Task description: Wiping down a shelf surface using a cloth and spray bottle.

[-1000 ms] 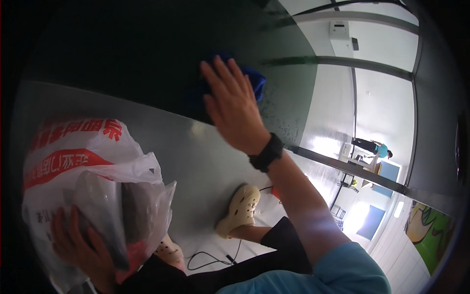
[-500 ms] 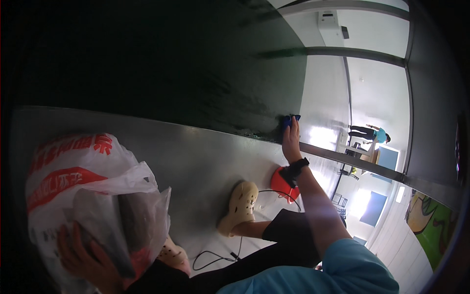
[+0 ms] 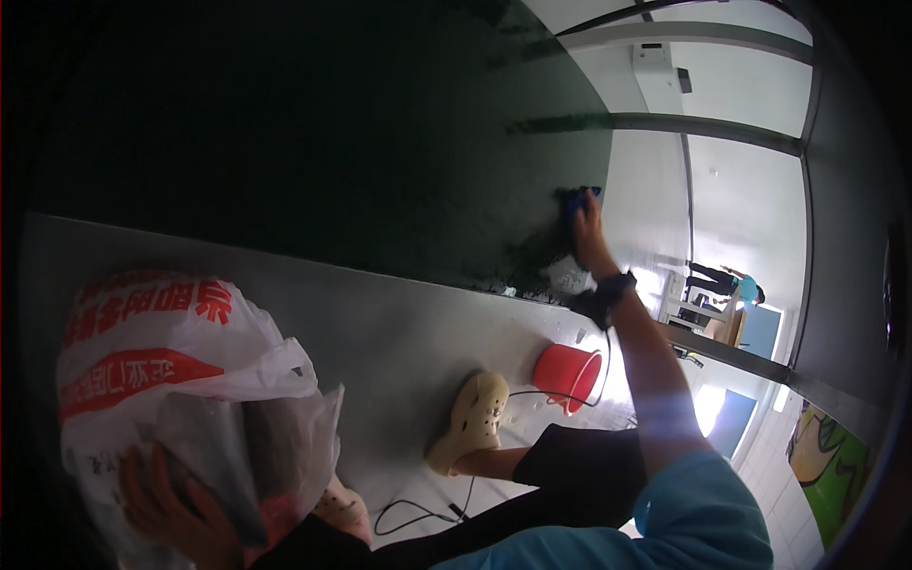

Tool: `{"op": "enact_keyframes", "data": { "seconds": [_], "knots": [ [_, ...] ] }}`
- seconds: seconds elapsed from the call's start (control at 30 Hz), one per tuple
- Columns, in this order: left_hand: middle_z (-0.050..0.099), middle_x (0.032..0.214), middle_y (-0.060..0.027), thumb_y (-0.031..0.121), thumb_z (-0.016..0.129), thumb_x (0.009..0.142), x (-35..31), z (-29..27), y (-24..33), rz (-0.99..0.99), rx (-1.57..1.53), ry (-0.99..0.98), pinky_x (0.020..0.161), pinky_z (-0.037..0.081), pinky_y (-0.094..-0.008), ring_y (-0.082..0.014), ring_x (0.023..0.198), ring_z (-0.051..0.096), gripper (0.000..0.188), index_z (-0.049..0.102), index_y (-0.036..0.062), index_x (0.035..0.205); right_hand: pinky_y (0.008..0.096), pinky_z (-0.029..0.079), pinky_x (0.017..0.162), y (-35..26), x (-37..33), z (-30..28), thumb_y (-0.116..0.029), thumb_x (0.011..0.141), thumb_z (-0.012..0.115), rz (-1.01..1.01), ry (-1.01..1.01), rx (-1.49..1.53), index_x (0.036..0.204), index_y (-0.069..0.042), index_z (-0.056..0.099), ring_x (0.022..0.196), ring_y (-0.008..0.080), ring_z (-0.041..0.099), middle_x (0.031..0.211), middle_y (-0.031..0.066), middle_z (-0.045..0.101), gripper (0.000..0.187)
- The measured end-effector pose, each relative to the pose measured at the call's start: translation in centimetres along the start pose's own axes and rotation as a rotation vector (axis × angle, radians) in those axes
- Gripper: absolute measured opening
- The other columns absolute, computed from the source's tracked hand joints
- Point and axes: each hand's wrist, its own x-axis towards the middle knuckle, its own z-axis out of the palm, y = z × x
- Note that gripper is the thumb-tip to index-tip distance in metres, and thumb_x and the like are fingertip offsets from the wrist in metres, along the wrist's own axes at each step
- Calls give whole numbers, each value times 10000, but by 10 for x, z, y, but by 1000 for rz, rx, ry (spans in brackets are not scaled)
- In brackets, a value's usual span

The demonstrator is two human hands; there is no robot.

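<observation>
Head view: my right grip (image 3: 590,239) is on a blue cloth (image 3: 576,201) at a dark green board (image 3: 361,161), near the board's right edge; seen edge-on, I can't tell whether it closes. Board surface stretches wide to its left; the lower edge runs below it. Further below sit a red bucket (image 3: 559,373) and a beige shoe (image 3: 477,418); lower right, a grey rail (image 3: 730,350). My left grip (image 3: 180,503) touches a bulging white bag (image 3: 252,356), fingers spread, thumb hidden.
</observation>
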Motion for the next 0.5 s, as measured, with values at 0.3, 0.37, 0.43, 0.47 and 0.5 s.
{"op": "enact_keyframes", "data": {
  "seconds": [0.3, 0.37, 0.43, 0.47, 0.5],
  "knots": [
    [417, 1370, -123, 389, 290, 955, 0, 1, -2, -16, -72, -11, 981, 290, -526, -326, 1260, 393, 439, 468, 186, 1302, 488, 269, 1064, -4, 121, -1, -157, 943, 402, -353, -151, -308, 1337, 15, 340, 1297, 456, 286, 1402, 314, 270, 433],
    [421, 1363, -119, 383, 295, 951, -1, 1, -1, -2, -61, 21, 988, 286, -528, -323, 1262, 391, 433, 470, 186, 1295, 502, 275, 1055, -33, 139, 15, -158, 939, 419, -454, -61, -127, 1311, 10, 366, 1298, 460, 284, 1407, 310, 267, 412],
    [423, 1359, -114, 379, 299, 948, -1, 1, 1, 6, -57, 32, 997, 277, -533, -320, 1266, 385, 431, 468, 186, 1294, 515, 285, 1045, -59, 175, 16, -152, 937, 426, -643, 1, -236, 1275, 10, 394, 1293, 471, 287, 1402, 306, 279, 376],
    [423, 1359, -111, 378, 300, 947, -1, 0, 2, -5, -53, 27, 1002, 271, -536, -319, 1270, 381, 431, 465, 186, 1296, 517, 296, 1037, -71, 196, 12, -154, 938, 422, -600, -53, -337, 1267, 8, 399, 1286, 472, 297, 1396, 304, 289, 367],
    [422, 1358, -107, 378, 302, 946, -2, 0, 2, -21, -47, 20, 1006, 265, -540, -317, 1273, 376, 432, 462, 187, 1298, 518, 307, 1029, -85, 218, 5, -156, 940, 417, -585, -108, -454, 1259, 5, 405, 1279, 473, 307, 1389, 303, 299, 358]
  ]
}}
